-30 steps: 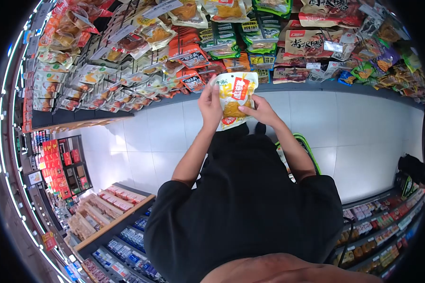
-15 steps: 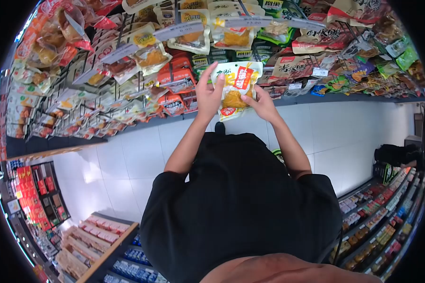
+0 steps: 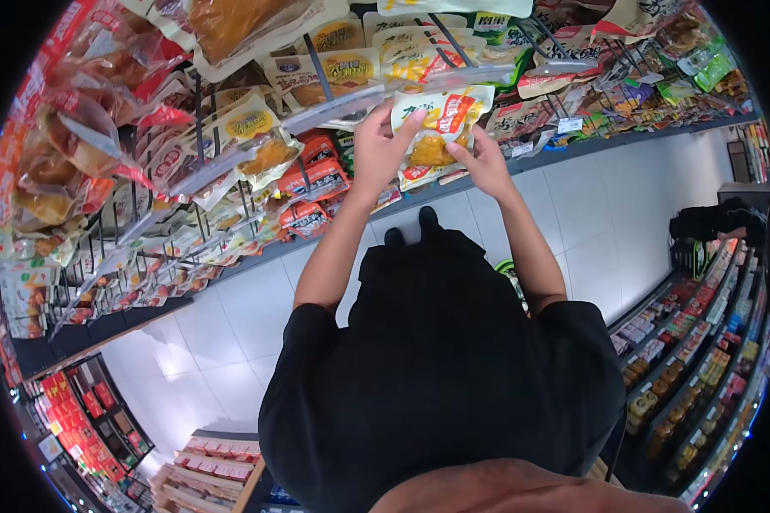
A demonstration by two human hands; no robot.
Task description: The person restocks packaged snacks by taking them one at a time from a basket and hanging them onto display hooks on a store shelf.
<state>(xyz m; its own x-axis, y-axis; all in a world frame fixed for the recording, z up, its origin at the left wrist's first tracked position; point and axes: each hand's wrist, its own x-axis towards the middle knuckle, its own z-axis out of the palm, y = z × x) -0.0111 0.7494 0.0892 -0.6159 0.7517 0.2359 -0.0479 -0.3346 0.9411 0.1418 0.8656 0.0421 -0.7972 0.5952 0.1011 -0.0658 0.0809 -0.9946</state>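
Note:
Between my two hands is a white, yellow and red food packet (image 3: 443,128), with a clear window showing something brown inside. My left hand (image 3: 382,147) closes on its left edge, thumb across the front. On the lower right side, my right hand (image 3: 487,165) pinches the packet with the thumb on its face. The front of the packet faces up toward me. Just beyond it hang similar white and yellow packets (image 3: 419,61) on metal hooks.
A rack of hanging snack packets spans the far side, with a clear price strip (image 3: 334,108) along it. Red and orange packets (image 3: 315,181) hang left of my hands. White floor tiles (image 3: 539,209) lie behind the rack's base. Another stocked shelf (image 3: 684,376) stands at right.
My view has tilted and shifted toward the rack, so its hooks look closer and both my feet show. My hands, still on the packet, sit slightly higher and farther right in view.

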